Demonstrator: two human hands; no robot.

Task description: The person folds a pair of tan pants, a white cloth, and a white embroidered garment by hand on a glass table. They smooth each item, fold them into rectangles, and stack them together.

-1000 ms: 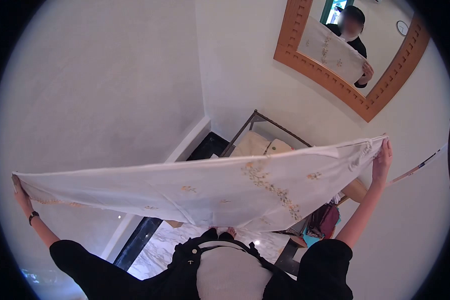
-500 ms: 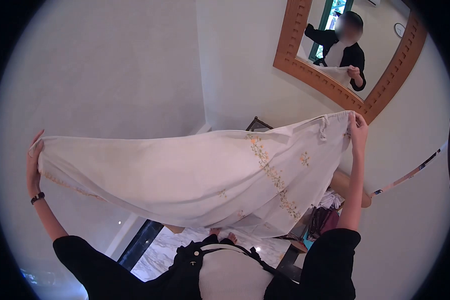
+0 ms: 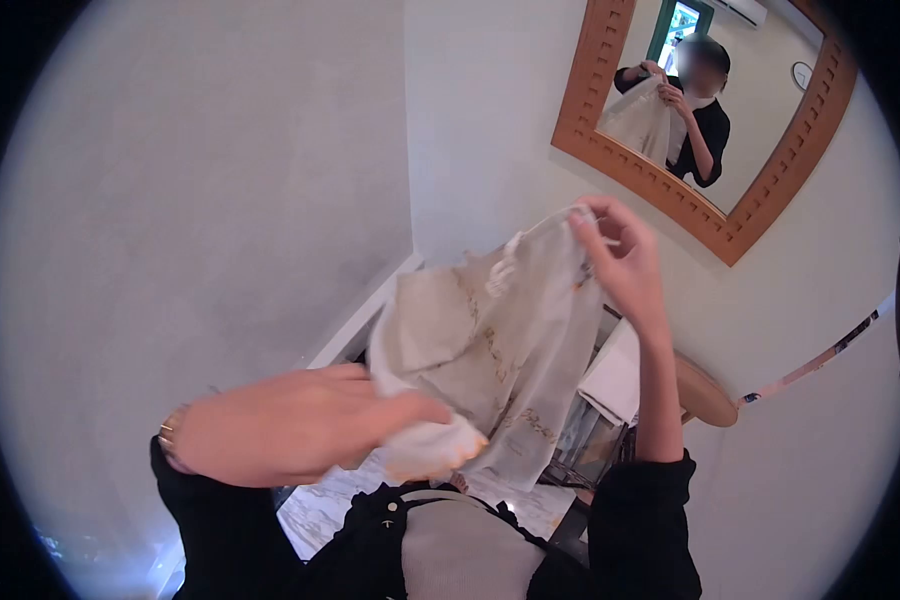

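A thin white cloth (image 3: 530, 340) with embroidered flowers and a white drawstring hangs in front of me, bunched and folded. My right hand (image 3: 615, 245) pinches its top edge at the upper right. At the lower left, my left hand (image 3: 310, 420) is blurred by motion and closed on another part of the cloth, whose orange-trimmed edge sticks out past the fingers. Both hands are joined by the same cloth, the left one lower and nearer to me.
A wood-framed mirror (image 3: 730, 240) on the wall shows the person's reflection. Behind the cloth stands a rack (image 3: 580, 450) with a folded white cloth (image 3: 613, 375) on it. A rounded brown object (image 3: 708, 388) is beside it, above a marble floor (image 3: 320, 515).
My left hand has come in from the far left towards the middle, turning over. The cloth, stretched wide before, is now gathered. My right hand has shifted left and slightly up.
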